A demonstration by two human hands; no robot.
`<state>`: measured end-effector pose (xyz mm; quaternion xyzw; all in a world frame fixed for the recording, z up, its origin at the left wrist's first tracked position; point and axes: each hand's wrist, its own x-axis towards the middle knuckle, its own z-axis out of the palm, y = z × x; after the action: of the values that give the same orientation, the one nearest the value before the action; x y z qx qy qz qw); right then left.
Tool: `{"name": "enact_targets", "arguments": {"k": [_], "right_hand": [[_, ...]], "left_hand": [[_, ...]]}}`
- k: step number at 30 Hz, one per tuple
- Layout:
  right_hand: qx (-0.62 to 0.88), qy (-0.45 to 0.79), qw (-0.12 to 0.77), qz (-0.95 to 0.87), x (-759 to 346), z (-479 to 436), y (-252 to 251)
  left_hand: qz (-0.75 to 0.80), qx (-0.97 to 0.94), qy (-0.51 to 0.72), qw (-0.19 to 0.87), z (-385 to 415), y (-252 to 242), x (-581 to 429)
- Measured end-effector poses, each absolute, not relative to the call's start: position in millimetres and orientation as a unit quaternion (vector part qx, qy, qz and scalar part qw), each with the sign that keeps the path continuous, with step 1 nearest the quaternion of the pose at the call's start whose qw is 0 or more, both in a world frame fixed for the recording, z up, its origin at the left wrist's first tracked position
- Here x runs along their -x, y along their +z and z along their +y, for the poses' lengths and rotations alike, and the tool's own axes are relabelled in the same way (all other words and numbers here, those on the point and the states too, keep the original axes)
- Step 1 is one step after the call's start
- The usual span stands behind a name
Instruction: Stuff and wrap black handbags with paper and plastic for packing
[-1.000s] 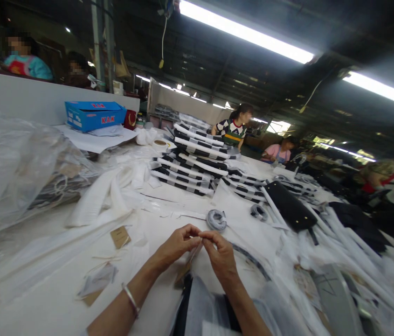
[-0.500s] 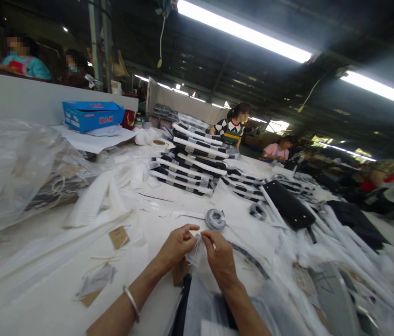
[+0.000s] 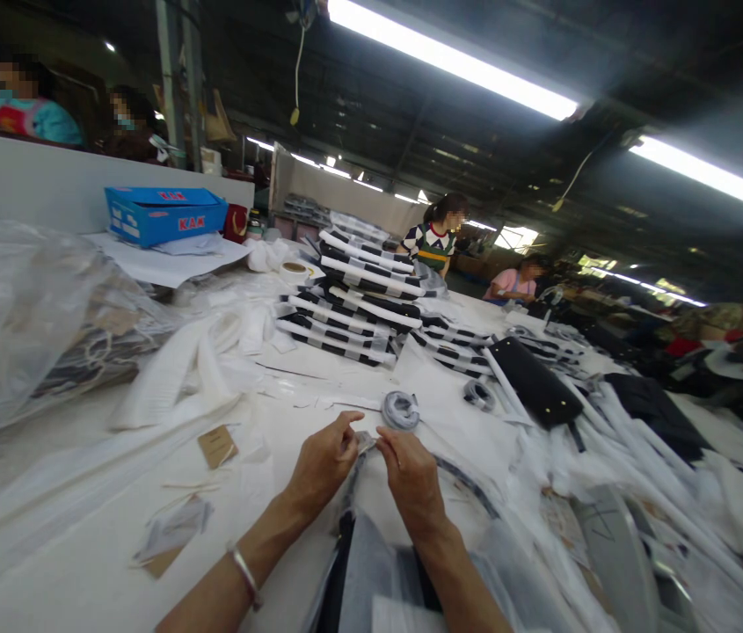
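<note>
My left hand (image 3: pixel 322 462) and my right hand (image 3: pixel 414 479) meet over the table, thumbs and index fingers pinched together. Between the fingertips is a small clear plastic piece (image 3: pixel 365 441), partly covered by the fingers. Below them lies a black article under translucent film (image 3: pixel 371 571), close to me. Its dark curved strap (image 3: pixel 469 485) arches up behind my right hand, and another stretch of it rises toward my left fingers. Just beyond the hands sits a coil of grey plastic-wrapped cord (image 3: pixel 401 410).
Brown card tags (image 3: pixel 218 447) lie to the left. Stacks of black and white wrapped bundles (image 3: pixel 364 290) stand ahead, with a blue box (image 3: pixel 166 217) behind left. A black panel (image 3: pixel 535 382) and plastic film are at right. Co-workers (image 3: pixel 437 233) are in the background.
The plastic piece hung down below my fingers and now sits up at the fingertips. A brown tag beneath my left hand is no longer visible. The view has shifted slightly.
</note>
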<state>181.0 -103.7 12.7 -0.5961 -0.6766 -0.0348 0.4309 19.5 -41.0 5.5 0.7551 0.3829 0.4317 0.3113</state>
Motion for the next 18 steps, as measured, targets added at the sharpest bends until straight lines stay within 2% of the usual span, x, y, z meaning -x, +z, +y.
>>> {"name": "enact_targets", "arguments": {"k": [4, 8, 14, 18], "right_hand": [[0.617, 0.035, 0.46, -0.638, -180.2, -102.8, 13.2], [0.668, 0.15, 0.494, -0.536, -185.9, -104.7, 24.2], [0.596, 0.346, 0.62, -0.375, -190.0, -104.9, 35.9], [0.531, 0.404, 0.661, -0.343, -186.6, -105.2, 36.3]], "left_hand": [[0.371, -0.804, 0.439, 0.151, -34.6, 3.0, -9.5], [0.4, -0.808, 0.425, 0.079, -23.9, 2.2, 3.4], [0.401, -0.817, 0.398, 0.113, -22.5, 4.7, 4.1], [0.358, -0.812, 0.42, 0.189, -29.6, 11.5, -2.6]]}}
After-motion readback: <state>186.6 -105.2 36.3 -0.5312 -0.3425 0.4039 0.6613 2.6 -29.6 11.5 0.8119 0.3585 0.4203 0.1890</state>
